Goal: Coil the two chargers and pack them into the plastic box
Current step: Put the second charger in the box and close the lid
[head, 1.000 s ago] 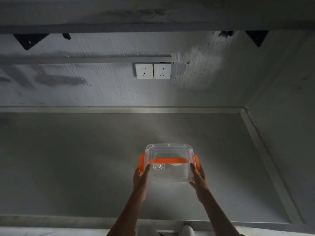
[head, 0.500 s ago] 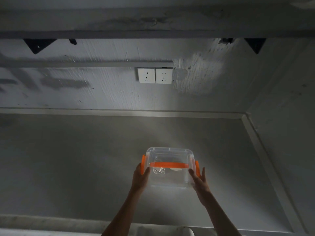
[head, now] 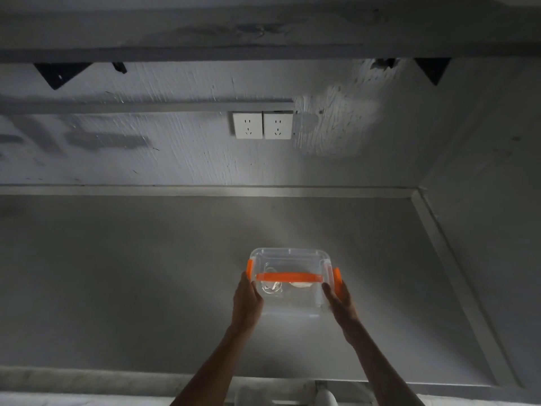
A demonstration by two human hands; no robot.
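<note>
A clear plastic box (head: 292, 303) with its lid on stands on the grey counter (head: 117, 288). An orange handle (head: 288, 277) crosses the lid, and an orange latch sits on each side. Through the lid I see a coiled white cable (head: 272, 288) and a white charger block (head: 301, 285) beside it. My left hand (head: 246, 300) grips the box's left side with the thumb on the lid. On the right side my right hand (head: 341, 303) holds the box against the right latch (head: 337, 281).
Two white wall sockets (head: 262, 125) are on the back wall above the counter. A raised ledge (head: 456, 288) runs along the counter's right side by the side wall. Black shelf brackets (head: 58, 74) hang under a shelf overhead. The counter's front edge is just below my forearms.
The box has stayed in place on the counter. My right hand's fingers, slightly spread off the side half a second ago, now lie against the right latch. The view has shifted a little.
</note>
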